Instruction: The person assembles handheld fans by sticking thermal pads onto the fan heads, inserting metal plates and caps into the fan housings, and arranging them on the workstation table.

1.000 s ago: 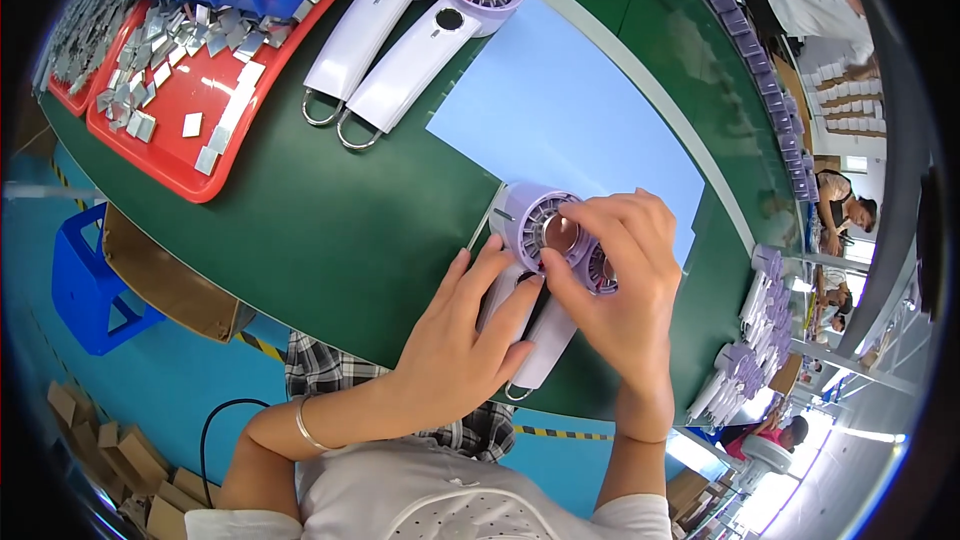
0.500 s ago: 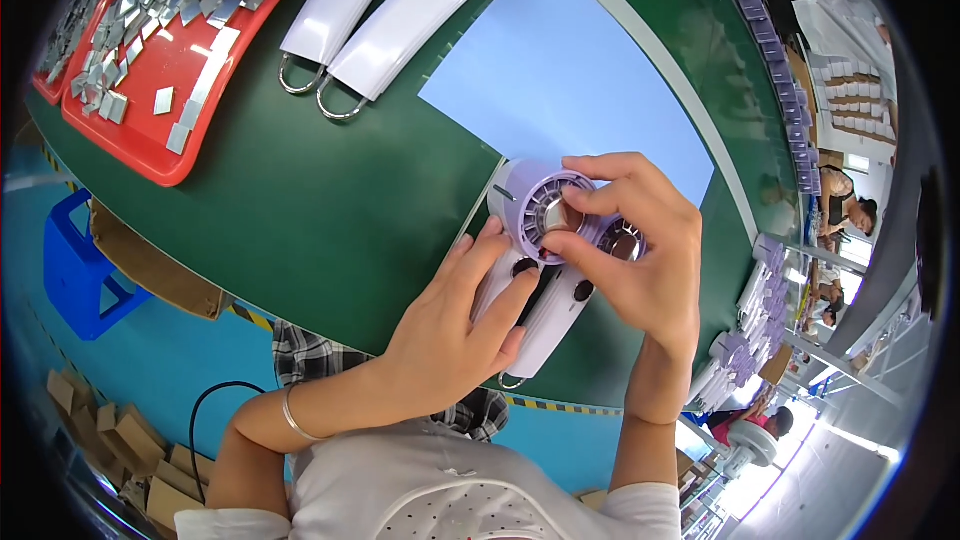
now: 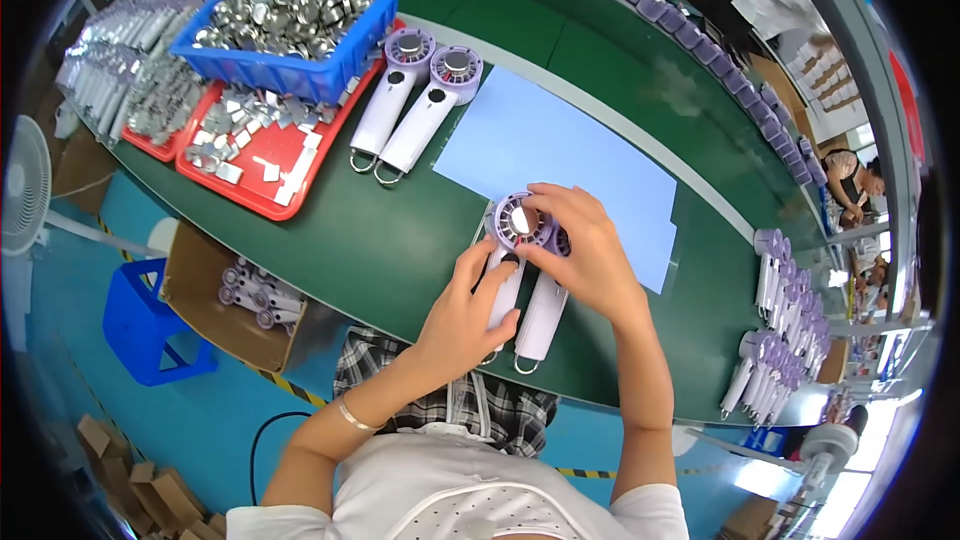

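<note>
Pressing a round metal disc (image 3: 521, 221) into the purple head of a white handheld fan (image 3: 507, 270) is the work shown, and it goes best, I judge, with the disc kept flat and centred over the grille before any force goes on it. The left hand (image 3: 463, 310) is closed around the fan's white handle, pinning it to the green desk (image 3: 330, 240); the right hand (image 3: 590, 260) curls over the fan head with fingertips on the disc, grasping it there. A second fan (image 3: 542, 315) lies just right of the held fan, touching it or nearly so. The fan head sits at the near edge of the pale blue sheet (image 3: 560, 150); two more fans (image 3: 415, 100) lie beyond that sheet's left corner, beside the red tray (image 3: 270, 165) and the blue basket (image 3: 300, 15) of metal discs
</note>
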### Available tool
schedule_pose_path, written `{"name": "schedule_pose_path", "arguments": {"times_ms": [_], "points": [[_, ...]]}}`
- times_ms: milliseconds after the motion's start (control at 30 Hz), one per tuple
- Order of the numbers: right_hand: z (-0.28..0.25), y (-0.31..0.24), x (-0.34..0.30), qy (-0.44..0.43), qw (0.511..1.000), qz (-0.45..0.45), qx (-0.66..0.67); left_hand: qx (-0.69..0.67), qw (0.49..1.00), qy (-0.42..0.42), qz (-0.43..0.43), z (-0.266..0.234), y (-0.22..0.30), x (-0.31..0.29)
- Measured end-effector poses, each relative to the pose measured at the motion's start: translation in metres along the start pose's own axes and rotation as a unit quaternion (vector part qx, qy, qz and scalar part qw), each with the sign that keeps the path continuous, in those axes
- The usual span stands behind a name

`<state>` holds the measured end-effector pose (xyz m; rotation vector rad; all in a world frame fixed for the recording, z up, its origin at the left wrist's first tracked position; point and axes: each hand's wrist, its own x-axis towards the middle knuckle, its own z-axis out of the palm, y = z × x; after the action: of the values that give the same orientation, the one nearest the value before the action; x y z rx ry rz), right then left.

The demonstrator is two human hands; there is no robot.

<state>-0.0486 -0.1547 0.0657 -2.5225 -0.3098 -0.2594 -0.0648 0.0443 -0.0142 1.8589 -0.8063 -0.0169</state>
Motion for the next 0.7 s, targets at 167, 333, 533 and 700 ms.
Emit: {"name": "schedule_pose_path", "arguments": {"times_ms": [167, 333, 533, 700], "points": [[0.013, 0.008, 0.0, 0.044, 0.998, -0.016, 0.029, -0.006, 1.0, 0.012, -0.001, 0.001, -0.004, 0.001], [0.014, 0.021, 0.002, 0.055, 0.997, -0.02, 0.049, 0.006, 1.0, 0.011, -0.013, 0.005, -0.004, 0.003], [0.013, 0.021, 0.004, 0.032, 0.994, -0.005, 0.104, 0.024, 0.999, 0.007, -0.04, 0.003, 0.001, 0.002], [0.01, 0.025, 0.011, 0.032, 0.993, -0.023, 0.115, 0.026, 0.997, 0.008, -0.07, 0.0, 0.001, 0.003]]}}
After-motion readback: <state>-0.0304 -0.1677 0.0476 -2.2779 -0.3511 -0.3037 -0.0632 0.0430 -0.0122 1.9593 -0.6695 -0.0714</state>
